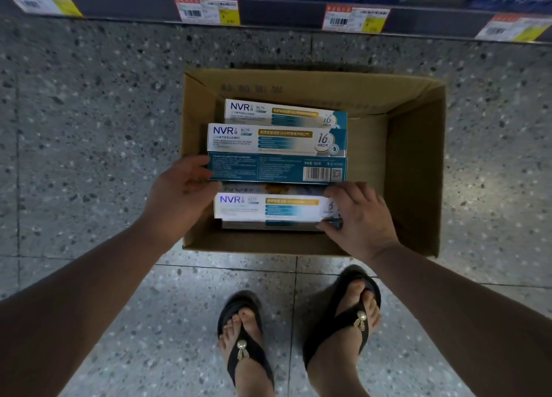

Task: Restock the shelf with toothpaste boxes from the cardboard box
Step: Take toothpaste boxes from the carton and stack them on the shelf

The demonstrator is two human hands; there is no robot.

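Note:
An open cardboard box stands on the floor below the shelf. Inside lie several white-and-teal NVR toothpaste boxes. My left hand grips the left end of a raised toothpaste box, whose white face and teal barcode side both show. My right hand holds the right end of a nearer, lower toothpaste box. A third toothpaste box lies at the far side of the carton. More boxes under these are partly hidden.
The shelf edge with price tags runs across the top, with blue packages above it. Speckled floor tiles surround the carton. My feet in black sandals stand just in front of the carton.

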